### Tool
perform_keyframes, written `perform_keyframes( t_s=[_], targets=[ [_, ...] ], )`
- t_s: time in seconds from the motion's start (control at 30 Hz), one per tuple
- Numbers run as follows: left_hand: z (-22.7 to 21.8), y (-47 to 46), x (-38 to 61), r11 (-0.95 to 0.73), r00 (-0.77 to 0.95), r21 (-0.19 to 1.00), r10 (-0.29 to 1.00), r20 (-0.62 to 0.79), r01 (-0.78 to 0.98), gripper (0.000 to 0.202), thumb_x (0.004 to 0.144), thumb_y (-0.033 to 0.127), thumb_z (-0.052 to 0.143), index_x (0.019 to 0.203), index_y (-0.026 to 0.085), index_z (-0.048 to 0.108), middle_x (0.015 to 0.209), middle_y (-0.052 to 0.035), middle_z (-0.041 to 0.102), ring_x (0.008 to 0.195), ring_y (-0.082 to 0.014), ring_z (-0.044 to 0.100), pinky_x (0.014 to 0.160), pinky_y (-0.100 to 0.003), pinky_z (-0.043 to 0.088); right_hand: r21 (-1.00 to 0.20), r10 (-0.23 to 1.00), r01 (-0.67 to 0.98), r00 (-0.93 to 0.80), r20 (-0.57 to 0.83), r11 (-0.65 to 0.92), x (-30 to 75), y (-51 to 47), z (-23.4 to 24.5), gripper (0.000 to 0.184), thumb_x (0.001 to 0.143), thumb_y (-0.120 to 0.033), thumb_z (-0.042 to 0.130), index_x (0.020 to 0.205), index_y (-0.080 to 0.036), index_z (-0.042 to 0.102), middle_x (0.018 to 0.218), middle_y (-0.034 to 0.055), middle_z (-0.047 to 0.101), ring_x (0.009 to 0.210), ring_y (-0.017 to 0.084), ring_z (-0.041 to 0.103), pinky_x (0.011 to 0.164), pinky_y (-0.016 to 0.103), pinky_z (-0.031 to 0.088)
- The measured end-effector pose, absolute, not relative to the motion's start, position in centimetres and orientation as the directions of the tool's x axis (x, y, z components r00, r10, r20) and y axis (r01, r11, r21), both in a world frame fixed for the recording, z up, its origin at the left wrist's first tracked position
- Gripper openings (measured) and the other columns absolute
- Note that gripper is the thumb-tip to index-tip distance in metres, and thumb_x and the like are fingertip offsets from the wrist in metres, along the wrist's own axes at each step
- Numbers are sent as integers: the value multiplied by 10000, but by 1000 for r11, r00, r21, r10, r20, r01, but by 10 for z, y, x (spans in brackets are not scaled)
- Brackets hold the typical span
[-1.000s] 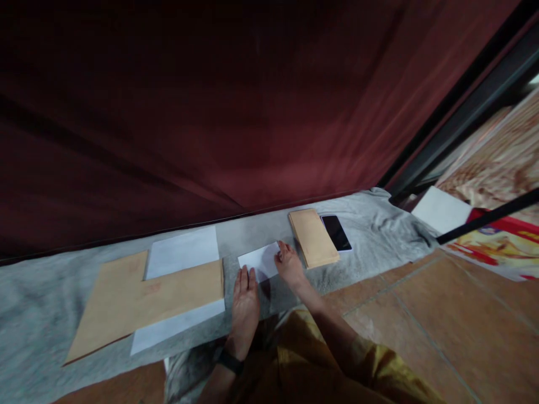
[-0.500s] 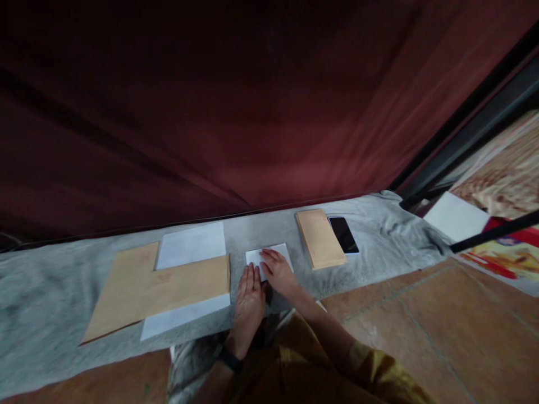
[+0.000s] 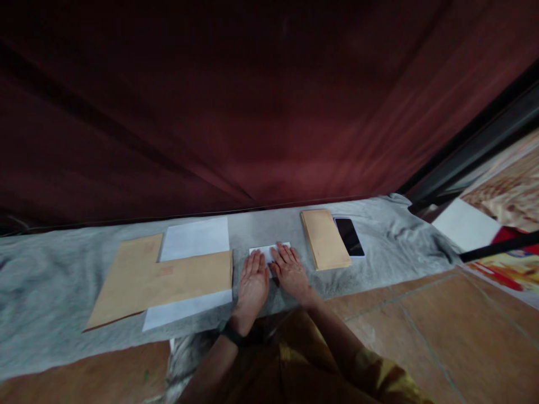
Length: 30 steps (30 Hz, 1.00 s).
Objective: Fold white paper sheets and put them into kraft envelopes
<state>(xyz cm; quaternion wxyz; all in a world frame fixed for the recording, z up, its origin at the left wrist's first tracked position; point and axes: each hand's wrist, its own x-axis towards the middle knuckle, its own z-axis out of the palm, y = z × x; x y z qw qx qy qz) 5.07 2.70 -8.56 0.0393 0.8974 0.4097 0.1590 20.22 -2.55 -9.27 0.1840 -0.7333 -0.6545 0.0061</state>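
Since the earlier frame, the right hand [image 3: 291,275] had moved off the middle of the small white paper [image 3: 268,253] to its right end, beside the left hand [image 3: 253,283]. We now saw both hands laid on the paper: the left flat, its fingers straight and close together, the right palm-down with its fingers slightly spread. Neither appeared to pinch anything. We judged that the paper was being pressed flat, perhaps along a fold, though its near edge was hidden under the hands.

The paper lay on a grey cloth [image 3: 391,238], between two groups of stationery. To its left, a brown envelope [image 3: 197,276] lay across white sheets [image 3: 196,238] and a larger brown envelope [image 3: 122,286]. To its right, we saw a stack of brown envelopes [image 3: 326,241] beside a dark-screened phone [image 3: 349,237].

Small reddish print marked the brown envelope, too faint for us to read. At far right, a red-and-yellow printed panel [image 3: 509,276] showed no legible words or brand.
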Motion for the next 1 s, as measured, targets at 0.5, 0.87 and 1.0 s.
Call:
perform_keyframes(
  t_s=[0.5, 0.87, 1.0],
  targets=[
    [-101, 30, 67, -537, 461, 257, 834, 302, 803, 667, 1013, 409, 389, 1557, 25, 346, 1602, -257, 373, 1522, -345, 317, 1220, -541, 304, -218, 910, 936, 328, 255, -276, 201, -33, -102, 622, 1044, -415, 465, 1556, -69, 390, 1618, 220, 359, 1493, 331, 356, 1207, 510, 293],
    [-99, 29, 69, -507, 441, 263, 855, 272, 821, 668, 1010, 422, 400, 1521, -7, 401, 1596, -265, 374, 1511, -351, 339, 1227, -528, 290, -215, 902, 942, 315, 294, -259, 204, -33, -109, 601, 1049, -388, 437, 1516, -10, 419, 1587, 245, 402, 1468, 335, 377, 1193, 503, 293],
    [-98, 28, 70, -516, 441, 272, 849, 292, 812, 664, 1017, 416, 378, 1528, -7, 389, 1593, -265, 379, 1517, -347, 328, 1227, -537, 288, -271, 912, 926, 329, 245, -262, 217, -18, -95, 459, 1041, -277, 412, 1445, -91, 530, 1511, 184, 525, 1416, 279, 439, 1170, 458, 323]
  ],
)
